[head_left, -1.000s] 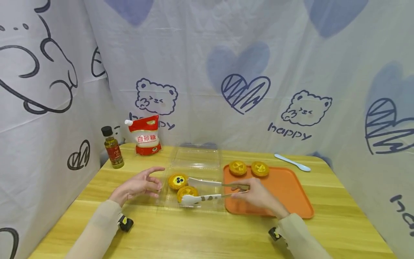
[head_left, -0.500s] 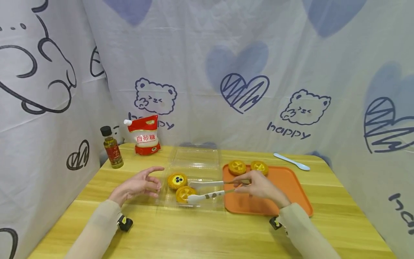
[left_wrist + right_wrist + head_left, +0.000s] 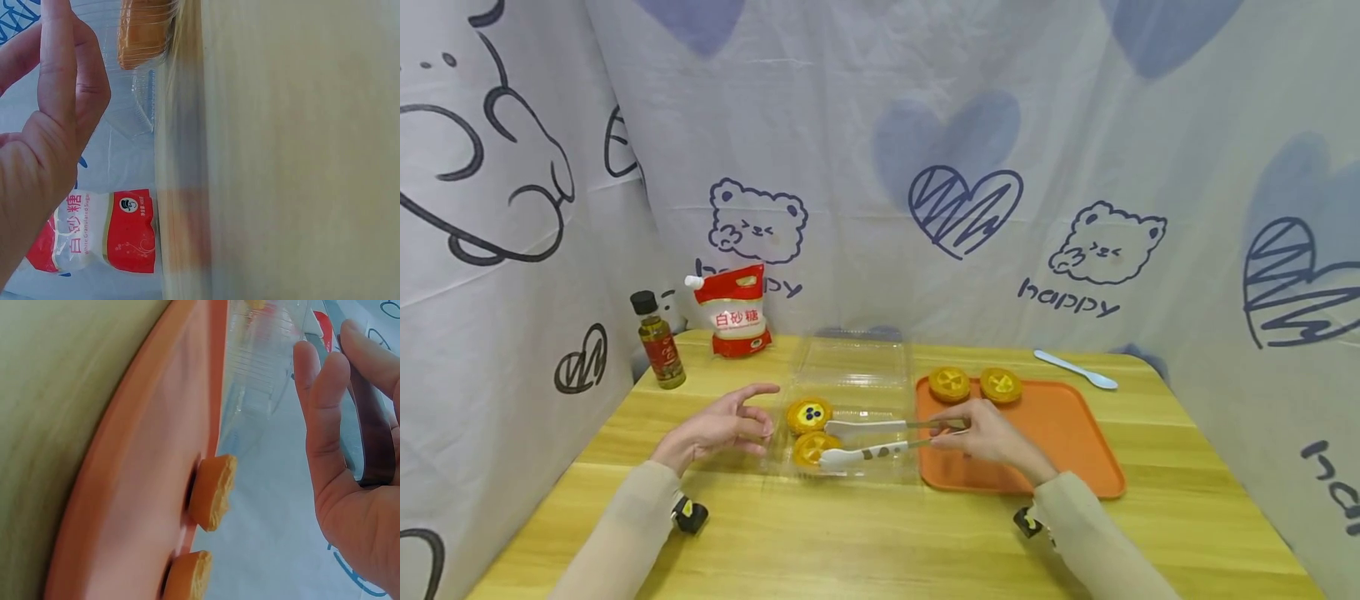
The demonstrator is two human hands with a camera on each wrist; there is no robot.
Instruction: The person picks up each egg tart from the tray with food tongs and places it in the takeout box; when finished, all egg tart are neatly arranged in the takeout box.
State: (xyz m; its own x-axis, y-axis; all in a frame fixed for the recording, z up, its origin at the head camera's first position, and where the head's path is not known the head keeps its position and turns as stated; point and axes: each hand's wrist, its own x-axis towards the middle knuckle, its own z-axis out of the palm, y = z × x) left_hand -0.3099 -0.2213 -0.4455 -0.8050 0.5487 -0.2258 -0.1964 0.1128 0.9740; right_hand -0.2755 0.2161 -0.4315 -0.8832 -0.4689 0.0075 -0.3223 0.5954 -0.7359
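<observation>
Head view: two beige sleeves [image 3: 625,533] are extending over a wooden table [image 3: 820,550]. The left hand [image 3: 722,425] is poising just beside a clear box [image 3: 872,409], fingers loosely bent and spread, holding nothing (whether it is touching the wall, one cannot tell). The right hand [image 3: 992,437] is gripping the tongs [image 3: 890,451] near the handle end; their white arms are standing apart.

The tong ends are meeting, to the eye, a plain-topped tart [image 3: 809,449], which is sitting in the box at near left; a blueberry-topped tart [image 3: 808,413] is lying just behind it. Actual contact is not showing clearly.

Step in hand, by judgement: settling the plain-topped tart into place. The next move would seem to be calling for a clean release, tongs lifting clear without dragging pastry.

To the right, an orange tray [image 3: 1052,442] is bearing a third tart [image 3: 950,384] and a fourth tart [image 3: 1001,385] at its far edge. Beyond, a pale spoon [image 3: 1075,369] is lying; a sugar bag [image 3: 737,317] and a black-capped bottle [image 3: 661,346] are standing at far left.
</observation>
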